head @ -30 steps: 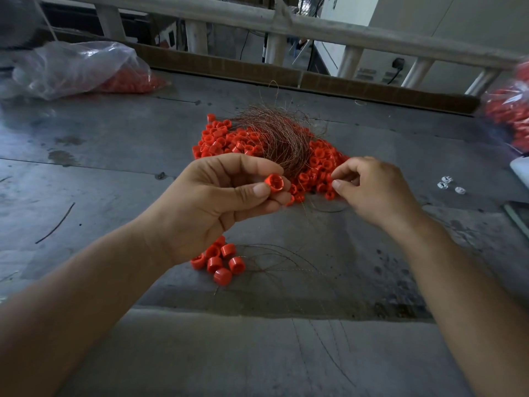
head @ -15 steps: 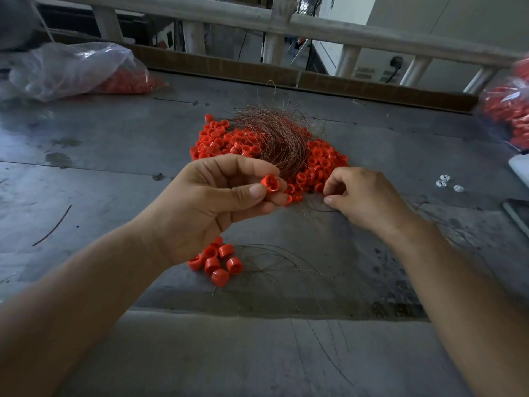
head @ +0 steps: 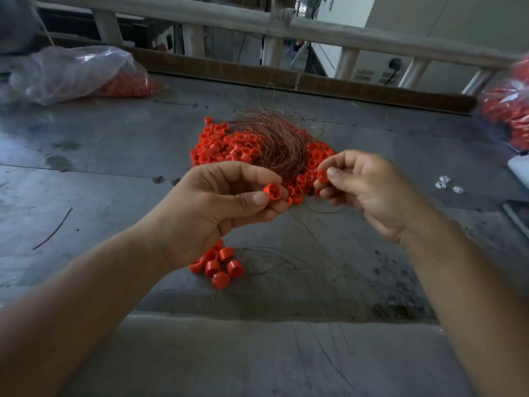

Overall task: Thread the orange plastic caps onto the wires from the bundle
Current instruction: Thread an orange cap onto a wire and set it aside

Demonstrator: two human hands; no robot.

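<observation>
Above pile [head: 217, 147], right hand [head: 369, 193] now pinching cap [head: 322, 176]

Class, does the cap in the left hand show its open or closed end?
Open end: the cap in the left hand shows its hollow inside.

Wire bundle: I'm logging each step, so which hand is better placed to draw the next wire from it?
Probably the right hand: it sits just beside the near end of the wire bundle, though it pinches one cap. The left hand grips a second cap.
</observation>
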